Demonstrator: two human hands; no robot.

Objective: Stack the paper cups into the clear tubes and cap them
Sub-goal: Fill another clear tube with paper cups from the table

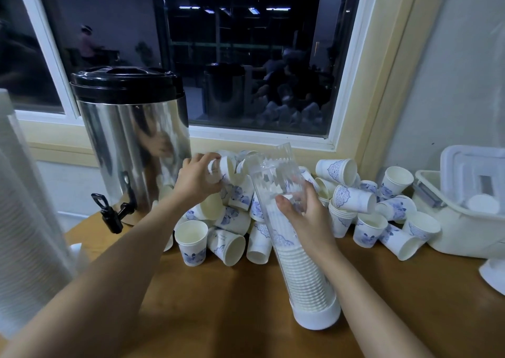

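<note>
Right hand (pixel 306 217) grips the clear tube (pixel 273 171) standing on the table (pixel 218 303), long axis leaning far-left, mouth up; left hand (pixel 198 178) pinches a sideways paper cup (pixel 223 169).

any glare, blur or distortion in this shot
Head view: dim light; the dark window mirrors ceiling lights and the cup pile; the steel urn reflects the left hand; the wide-angle lens bows the window frame; the clear tube in the right hand shows pale highlights; the white stack at the left edge is blurred.
</note>
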